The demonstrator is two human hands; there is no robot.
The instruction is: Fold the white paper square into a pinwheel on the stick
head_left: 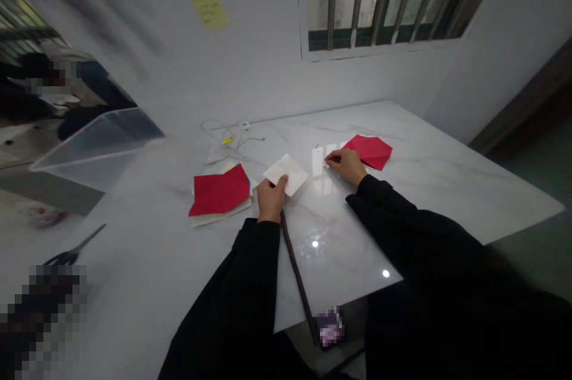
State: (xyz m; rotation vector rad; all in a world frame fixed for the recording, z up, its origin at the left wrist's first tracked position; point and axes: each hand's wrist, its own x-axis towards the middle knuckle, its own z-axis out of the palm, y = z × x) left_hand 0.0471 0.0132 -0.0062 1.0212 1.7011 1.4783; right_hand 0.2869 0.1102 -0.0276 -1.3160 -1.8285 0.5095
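Observation:
A square of cream paper (290, 170) is pinched in my left hand (271, 196), thumb on top. My right hand (346, 165) has its thumb and fingertips pressed together beside a small white card (317, 161) on the table; whatever lies between the fingertips is too small to make out. Red folded paper (370, 151) lies just behind my right hand. To the left of my left hand, another red paper (221, 190) rests on a stack of paler sheets.
A thin cable (217, 139) with a yellow tag lies by the wall. Scissors (78, 249) and a clear plastic bin (102, 142) are at the left. A dark strap (295, 270) crosses the table's front edge. People are at the far left.

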